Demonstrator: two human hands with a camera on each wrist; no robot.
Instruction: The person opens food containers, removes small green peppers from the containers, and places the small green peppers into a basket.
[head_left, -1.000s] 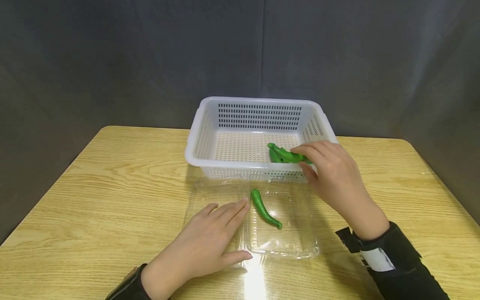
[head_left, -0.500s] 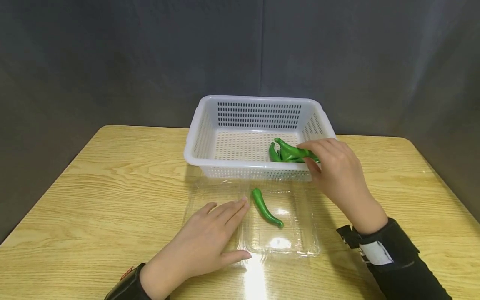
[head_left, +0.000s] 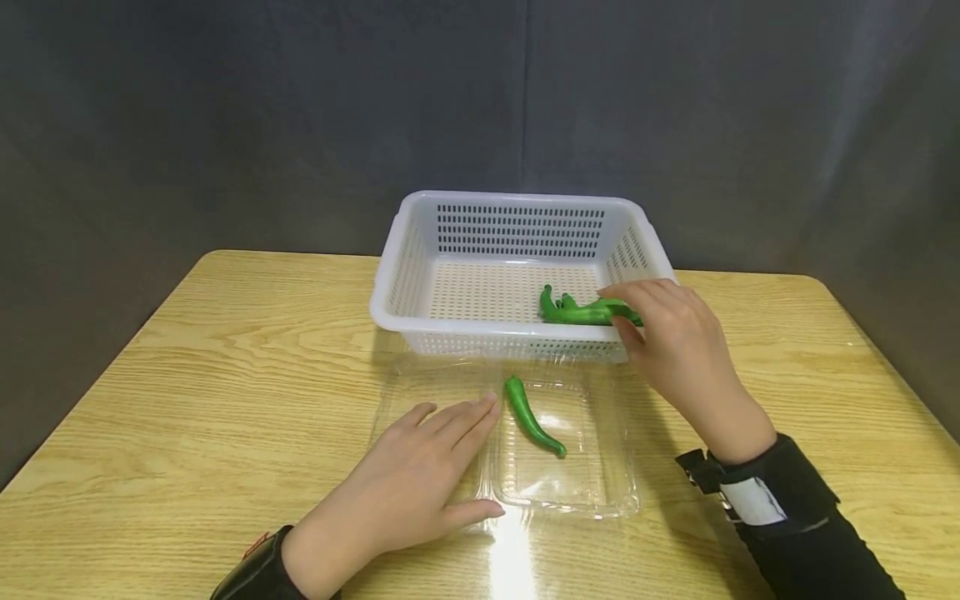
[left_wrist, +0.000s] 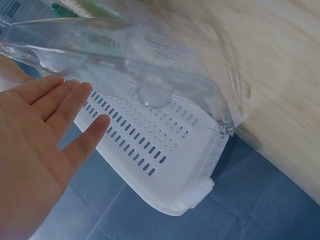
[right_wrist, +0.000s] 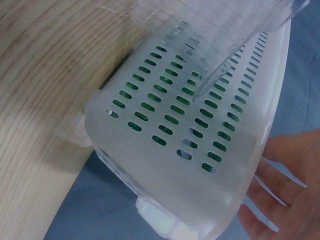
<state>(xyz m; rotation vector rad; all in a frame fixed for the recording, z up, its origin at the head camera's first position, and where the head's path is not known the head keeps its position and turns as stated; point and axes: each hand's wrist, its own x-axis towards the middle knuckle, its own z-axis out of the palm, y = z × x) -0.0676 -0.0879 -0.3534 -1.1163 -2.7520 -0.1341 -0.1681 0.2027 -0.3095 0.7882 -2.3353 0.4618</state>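
My left hand lies flat over the left half of a clear plastic clamshell box, fingers straight and thumb spread. One curved green chili pepper lies in the box's right half, just beyond my fingertips. My right hand reaches over the near right rim of a white slotted basket. Its thumb and fingers pinch at a green chili pepper in a small heap of green chili peppers. In the right wrist view the basket wall hides the fingertips, and green shows through the slots.
The basket stands directly behind the opened box on a wood-grain table. A dark grey curtain rises behind the table's far edge. In the left wrist view, the clear box wall overlaps the basket.
My right hand has shifted slightly right among the peppers. A pepper raised at its stem end half a second ago now lies lower in the basket. My left hand stays put.
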